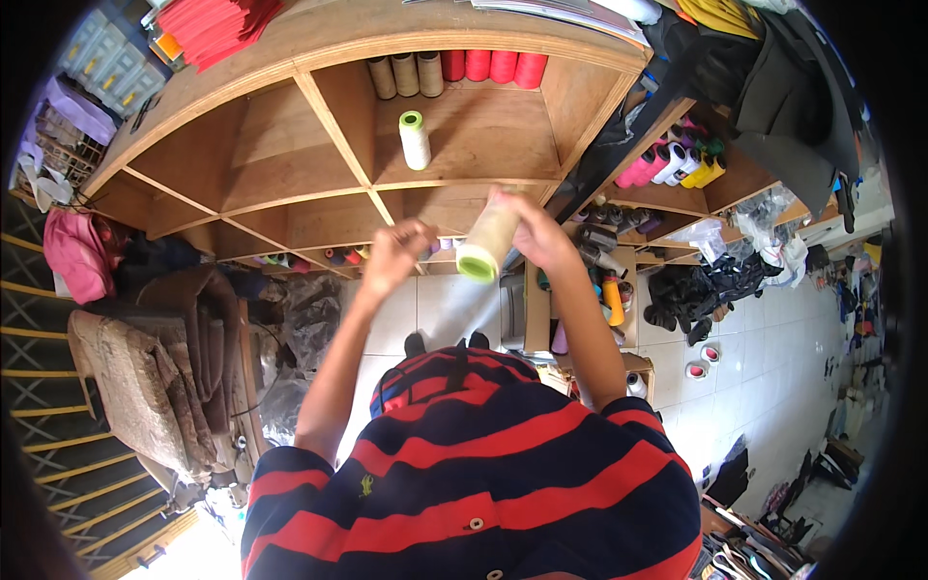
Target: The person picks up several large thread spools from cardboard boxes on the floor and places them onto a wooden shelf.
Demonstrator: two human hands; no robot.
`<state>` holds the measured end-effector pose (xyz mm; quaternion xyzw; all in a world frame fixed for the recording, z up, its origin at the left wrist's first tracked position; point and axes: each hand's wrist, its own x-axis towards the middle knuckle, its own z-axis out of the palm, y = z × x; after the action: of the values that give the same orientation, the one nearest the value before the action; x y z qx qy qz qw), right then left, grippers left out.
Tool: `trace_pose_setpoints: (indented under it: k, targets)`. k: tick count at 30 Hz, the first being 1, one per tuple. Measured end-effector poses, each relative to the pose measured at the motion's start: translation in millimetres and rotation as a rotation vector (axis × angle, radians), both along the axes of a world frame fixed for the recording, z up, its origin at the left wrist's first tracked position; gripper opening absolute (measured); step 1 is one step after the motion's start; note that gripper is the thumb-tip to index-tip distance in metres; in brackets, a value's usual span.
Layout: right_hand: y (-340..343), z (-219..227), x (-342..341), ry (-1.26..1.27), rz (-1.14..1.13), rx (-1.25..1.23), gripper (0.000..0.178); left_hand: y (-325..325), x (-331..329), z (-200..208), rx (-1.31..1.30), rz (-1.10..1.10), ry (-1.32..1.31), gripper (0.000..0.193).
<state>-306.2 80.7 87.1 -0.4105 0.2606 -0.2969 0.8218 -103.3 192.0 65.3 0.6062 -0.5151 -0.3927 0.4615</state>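
My right hand [532, 230] is wrapped round a large cream thread spool [490, 235], held tilted in front of the shelf with its green-rimmed end towards me. To its left, my left hand [394, 253] is raised with the fingers curled together. Whatever may be pinched in them, such as a thread, is too fine to see. A second pale spool with a green top [414, 141] stands upright in the shelf compartment ahead. Behind it, brown spools [406, 75] and red spools [490, 68] line the back wall.
The wooden shelf unit [333, 126] spans the front, with red sheets [215, 27] stacked on top. More coloured spools [674, 164] fill a shelf at right. Folded brown cloth [145, 387] lies at left; black plastic bags [710, 290] and slippers [703, 362] are at right.
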Motion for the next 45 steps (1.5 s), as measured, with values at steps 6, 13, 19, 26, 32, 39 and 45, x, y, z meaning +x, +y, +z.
trace_pose_setpoints:
  k: [6,13,19,26,32,39,45]
  targets:
    - [18,0,20,0.270,-0.198,-0.274,0.024,5,-18,77,-0.090,-0.134,0.058,0.018]
    - [1,14,-11,-0.132,0.189,-0.116,0.027,-1,-26,14,-0.029,-0.262,0.087,0.018]
    - [6,18,-3,0.433,0.079,-0.593,0.032,-7,-16,74,-0.156,-0.218,-0.325,0.022]
    - [14,14,1,0.120,-0.234,-0.364,0.022,1,-33,54,0.004,-0.019,0.156,0.021]
    - [21,9,7,-0.038,-0.294,-0.263,0.021,-2,-61,32,-0.107,0.143,0.386,0.020]
    - [11,-3,5,-0.098,-0.097,-0.062,0.018,-12,-50,16,-0.311,0.223,-0.026,0.014]
    - [-12,-5,8,-0.107,-0.032,-0.061,0.017,-38,-53,34,-0.467,0.382,0.056,0.055]
